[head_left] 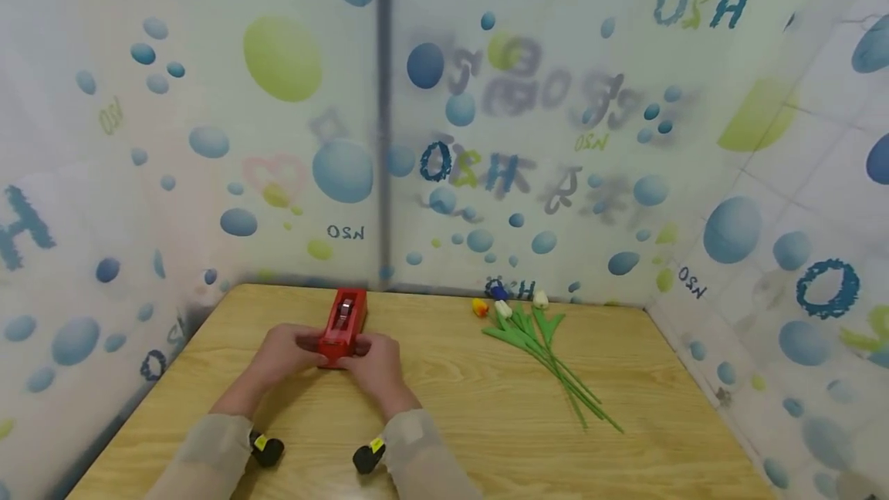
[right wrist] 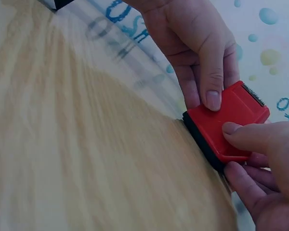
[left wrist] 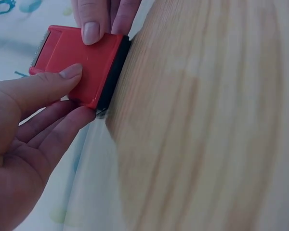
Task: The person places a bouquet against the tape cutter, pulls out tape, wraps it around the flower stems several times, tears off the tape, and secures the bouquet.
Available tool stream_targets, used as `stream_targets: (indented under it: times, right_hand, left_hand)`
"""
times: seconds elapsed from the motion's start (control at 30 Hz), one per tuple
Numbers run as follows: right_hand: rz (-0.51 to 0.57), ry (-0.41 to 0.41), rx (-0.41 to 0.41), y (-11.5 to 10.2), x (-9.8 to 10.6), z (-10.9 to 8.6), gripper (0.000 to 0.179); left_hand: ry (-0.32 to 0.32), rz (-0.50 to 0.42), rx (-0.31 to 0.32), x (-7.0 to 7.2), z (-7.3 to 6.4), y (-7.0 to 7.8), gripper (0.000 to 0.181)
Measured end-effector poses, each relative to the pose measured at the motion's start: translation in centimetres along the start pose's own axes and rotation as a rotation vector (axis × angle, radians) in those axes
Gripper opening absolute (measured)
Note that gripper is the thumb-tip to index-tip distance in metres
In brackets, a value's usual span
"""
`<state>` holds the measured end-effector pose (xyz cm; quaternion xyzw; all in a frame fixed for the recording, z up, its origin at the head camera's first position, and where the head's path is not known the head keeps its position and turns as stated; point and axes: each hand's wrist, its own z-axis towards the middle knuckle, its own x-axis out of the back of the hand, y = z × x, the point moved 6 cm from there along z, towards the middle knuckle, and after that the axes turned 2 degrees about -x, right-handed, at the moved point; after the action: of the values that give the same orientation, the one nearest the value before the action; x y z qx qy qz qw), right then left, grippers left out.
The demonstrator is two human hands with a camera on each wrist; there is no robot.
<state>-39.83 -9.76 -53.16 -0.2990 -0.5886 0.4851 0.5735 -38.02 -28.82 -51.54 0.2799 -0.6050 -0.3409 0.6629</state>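
Note:
On the left part of the wooden table, both hands hold a red tape dispenser (head_left: 338, 343) with a black base. My left hand (head_left: 283, 355) grips its left side near the front end, and my right hand (head_left: 379, 367) grips the right side. Both thumbs press on the red end face in the left wrist view, while other fingers wrap the sides and lower edge. A serrated metal strip (right wrist: 253, 94) runs along the end's upper edge in the right wrist view. The black base (left wrist: 111, 77) sits close over the tabletop.
Several artificial tulips (head_left: 549, 353) with green stems lie on the right half of the table (head_left: 444, 407). Their heads are white, blue and orange-yellow. A patterned curtain (head_left: 444, 99) hangs behind the far edge and along both sides.

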Motion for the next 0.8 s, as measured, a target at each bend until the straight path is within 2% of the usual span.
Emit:
stream_targets:
  times: [0.2,0.37,0.47,0.8]
  right_hand:
    - [-0.05,0.005,-0.035,1.1,2.4,0.1,0.023]
    - [-0.088,0.018,-0.047,2.2,4.3,0.3,0.025]
    - [-0.11,0.027,-0.041,2.5,5.2,0.4,0.025]
    - [-0.118,0.054,-0.083,3.8,8.6,0.0,0.031]
  left_hand:
    - [-0.027,-0.052,0.003,-2.0,0.9,1.2,0.051]
    - [-0.022,-0.085,0.013,-3.7,1.7,2.3,0.049]
    - [-0.019,-0.089,-0.008,-4.5,2.1,3.0,0.048]
    - [-0.046,-0.118,-0.018,-7.3,3.4,4.8,0.045]
